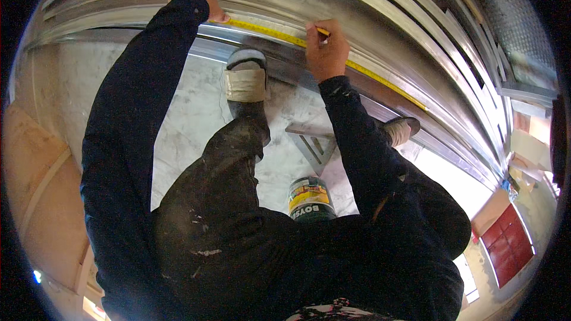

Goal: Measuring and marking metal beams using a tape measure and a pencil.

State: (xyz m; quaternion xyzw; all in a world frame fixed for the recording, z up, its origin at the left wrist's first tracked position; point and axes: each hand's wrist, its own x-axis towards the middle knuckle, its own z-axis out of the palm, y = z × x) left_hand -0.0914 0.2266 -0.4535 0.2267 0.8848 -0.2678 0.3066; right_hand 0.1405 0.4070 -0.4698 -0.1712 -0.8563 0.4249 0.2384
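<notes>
Pretty basic getup: long black sleeves (122, 107) down to the wrists, dark worn-looking trousers (208, 202) with whitish smears, plus open-toed slides (245, 85) with wide beige straps.

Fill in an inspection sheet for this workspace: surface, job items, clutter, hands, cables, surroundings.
Surface: pale, smudged floor.
Job items: thin yellow measuring tape, extended along long, silvery-grey metal profiles; slim orange-yellow pencil-like stick.
Clutter: flat grey triangular piece with slots and dark cylindrical can with a yellow band, both between the person's legs.
Hands: left hand at the tape's left end, grip unclear; right hand over the tape, pinching the stick.
Cables: nothing seen.
Surroundings: red rectangular panel at right; tan panels at left.
</notes>
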